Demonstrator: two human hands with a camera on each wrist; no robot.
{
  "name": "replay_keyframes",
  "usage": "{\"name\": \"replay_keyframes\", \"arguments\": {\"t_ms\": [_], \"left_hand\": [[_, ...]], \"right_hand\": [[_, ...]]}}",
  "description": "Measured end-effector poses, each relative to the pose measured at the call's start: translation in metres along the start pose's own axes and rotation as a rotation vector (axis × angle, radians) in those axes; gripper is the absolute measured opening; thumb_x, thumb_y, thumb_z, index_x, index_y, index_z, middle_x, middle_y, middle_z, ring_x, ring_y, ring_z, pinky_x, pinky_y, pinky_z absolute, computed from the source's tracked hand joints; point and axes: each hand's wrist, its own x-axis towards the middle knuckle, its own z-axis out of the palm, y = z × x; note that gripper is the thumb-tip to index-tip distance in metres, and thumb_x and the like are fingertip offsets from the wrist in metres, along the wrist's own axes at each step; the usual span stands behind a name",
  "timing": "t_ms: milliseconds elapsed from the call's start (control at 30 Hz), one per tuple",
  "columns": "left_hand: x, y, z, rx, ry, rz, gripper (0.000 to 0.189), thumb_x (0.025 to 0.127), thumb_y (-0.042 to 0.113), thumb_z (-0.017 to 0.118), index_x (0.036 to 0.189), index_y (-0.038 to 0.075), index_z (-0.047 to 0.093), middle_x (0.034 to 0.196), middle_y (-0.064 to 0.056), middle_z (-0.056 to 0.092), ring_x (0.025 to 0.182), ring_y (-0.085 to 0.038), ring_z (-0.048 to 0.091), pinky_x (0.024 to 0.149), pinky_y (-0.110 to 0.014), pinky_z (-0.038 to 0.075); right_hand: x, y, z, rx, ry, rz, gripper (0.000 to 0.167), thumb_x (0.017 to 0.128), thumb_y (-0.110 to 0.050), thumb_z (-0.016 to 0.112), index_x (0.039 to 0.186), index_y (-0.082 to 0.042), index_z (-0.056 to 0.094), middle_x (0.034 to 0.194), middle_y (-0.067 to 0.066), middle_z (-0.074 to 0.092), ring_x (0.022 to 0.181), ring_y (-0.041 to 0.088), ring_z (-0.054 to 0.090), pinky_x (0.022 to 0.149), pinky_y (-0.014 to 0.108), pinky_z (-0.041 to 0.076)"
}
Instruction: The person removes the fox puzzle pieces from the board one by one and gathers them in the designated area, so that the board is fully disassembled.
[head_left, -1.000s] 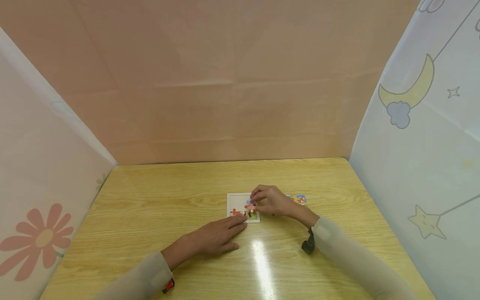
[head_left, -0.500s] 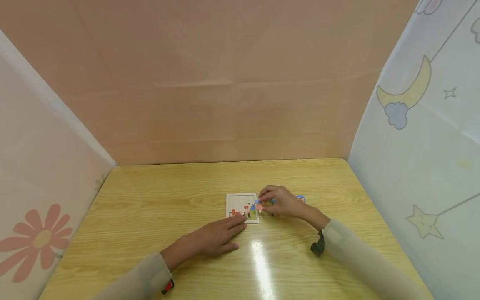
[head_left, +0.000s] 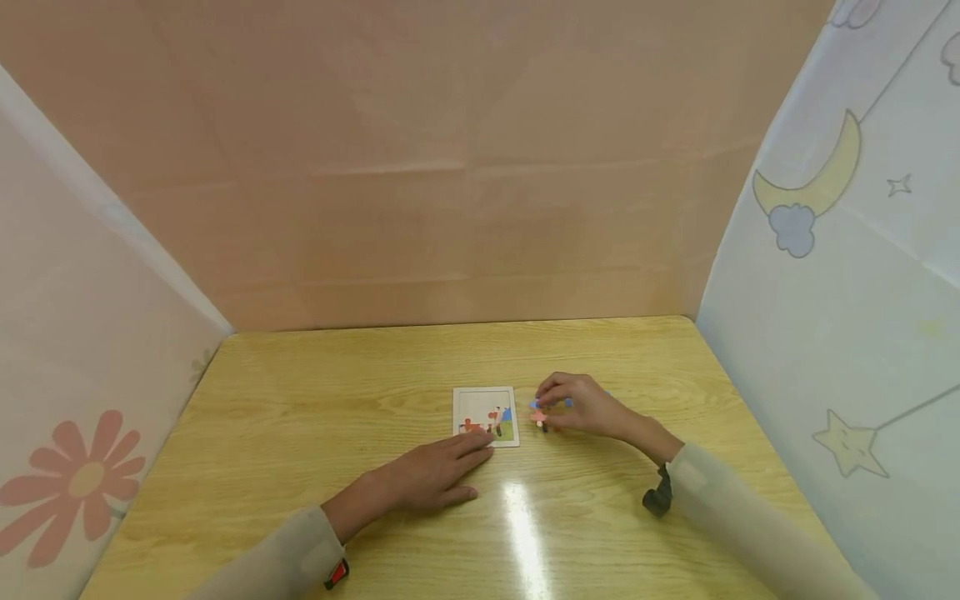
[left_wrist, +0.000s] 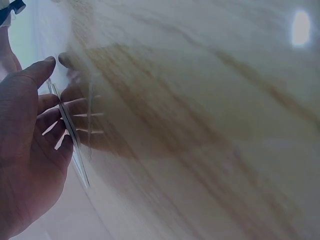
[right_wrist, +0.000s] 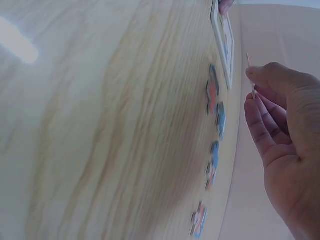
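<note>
A small white-framed jigsaw tray (head_left: 476,406) lies mid-table in the head view. Its lower part holds orange, white and green picture pieces; the upper part shows bare backing. My left hand (head_left: 431,473) lies flat with its straight fingertips on the tray's lower edge. To the right of the tray, my right hand (head_left: 588,407) pinches a puzzle piece (right_wrist: 253,92) between thumb and fingers, seen edge-on above the table in the right wrist view. A pink and blue patch shows at those fingertips in the head view.
Several loose pieces lie in a row beside the tray in the right wrist view: a reddish piece (right_wrist: 212,95) nearest the tray, then a blue one (right_wrist: 221,120) and others. The right hand partly hides them in the head view. Cloth walls (head_left: 465,208) enclose the wooden table (head_left: 322,375).
My right hand has drawn back to the right, off the tray, with the piece in its fingers. Blue and green picture at the tray's right side has come into view. The left hand stays put.
</note>
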Motion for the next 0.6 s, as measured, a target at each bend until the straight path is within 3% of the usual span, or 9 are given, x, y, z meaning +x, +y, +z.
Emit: {"name": "replay_keyframes", "arguments": {"t_ms": [600], "left_hand": [[0.0, 0.0, -0.002, -0.008, -0.002, -0.007, 0.068, 0.113, 0.045, 0.046, 0.168, 0.009, 0.028, 0.177, -0.006, 0.019, 0.162, -0.023, 0.021, 0.129, -0.038, 0.028]], "right_hand": [[-0.03, 0.01, -0.02, -0.106, -0.002, 0.021, 0.016, 0.086, -0.004, 0.088, 0.101, -0.003, 0.083, 0.11, 0.008, 0.073, 0.094, 0.019, 0.074, 0.082, 0.034, 0.064]]}}
